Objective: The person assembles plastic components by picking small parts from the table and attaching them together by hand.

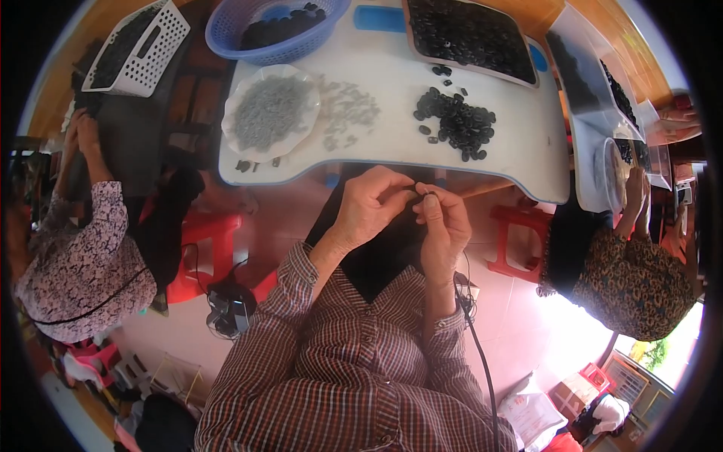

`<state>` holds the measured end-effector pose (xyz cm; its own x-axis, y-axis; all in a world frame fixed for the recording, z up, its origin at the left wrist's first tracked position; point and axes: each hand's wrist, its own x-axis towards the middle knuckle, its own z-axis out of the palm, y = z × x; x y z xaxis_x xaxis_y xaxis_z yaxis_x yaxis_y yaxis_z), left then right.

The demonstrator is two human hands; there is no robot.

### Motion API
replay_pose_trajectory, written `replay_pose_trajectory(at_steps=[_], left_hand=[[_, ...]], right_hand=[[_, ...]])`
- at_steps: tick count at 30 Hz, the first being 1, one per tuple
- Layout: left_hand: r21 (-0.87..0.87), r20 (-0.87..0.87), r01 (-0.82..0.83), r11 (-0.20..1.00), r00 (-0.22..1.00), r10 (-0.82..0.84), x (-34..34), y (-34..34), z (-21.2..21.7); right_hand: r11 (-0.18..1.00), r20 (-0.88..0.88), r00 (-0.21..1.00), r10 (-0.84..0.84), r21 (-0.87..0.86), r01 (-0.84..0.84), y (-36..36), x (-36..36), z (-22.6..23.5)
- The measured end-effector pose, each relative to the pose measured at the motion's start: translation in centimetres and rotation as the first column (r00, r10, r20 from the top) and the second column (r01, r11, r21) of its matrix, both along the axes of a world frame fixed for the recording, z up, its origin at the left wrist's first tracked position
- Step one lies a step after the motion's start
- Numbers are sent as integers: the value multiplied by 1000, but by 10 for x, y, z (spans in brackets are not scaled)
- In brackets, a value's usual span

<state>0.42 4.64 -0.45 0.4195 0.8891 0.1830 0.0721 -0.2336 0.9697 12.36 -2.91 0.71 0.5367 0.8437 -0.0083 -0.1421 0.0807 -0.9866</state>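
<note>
At the left a seated person in a flowered top (83, 264) bent over a dark surface near a white perforated basket (139, 45), and on the white table (392, 98) a white plate of grey pieces (269, 111) lay below a blue basket (275, 30). Just in front of the table's near edge the left hand (369, 207) and right hand (444, 226) met, fingertips pinched narrowly together on a small black ring (431, 196). A pile of black rings (456, 122) lay to the right below a tray of them (471, 34), and another person in a patterned top (636, 282) sat at the far right.
</note>
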Motion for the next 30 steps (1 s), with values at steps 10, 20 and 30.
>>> replay_pose_trajectory(at_steps=[10,20,30], left_hand=[[-318,350,88,944,936,31,0,-8,-3],[-331,350,134,934,937,-11,-10,-10,0],[-204,317,96,974,948,-27,-13,-11,6]], right_hand=[[999,-175,984,16,34,-10,-1,-2,-6],[997,-360,931,64,-6,-71,-2,-1,-2],[998,-389,920,58,-3,-64,-3,-2,1]])
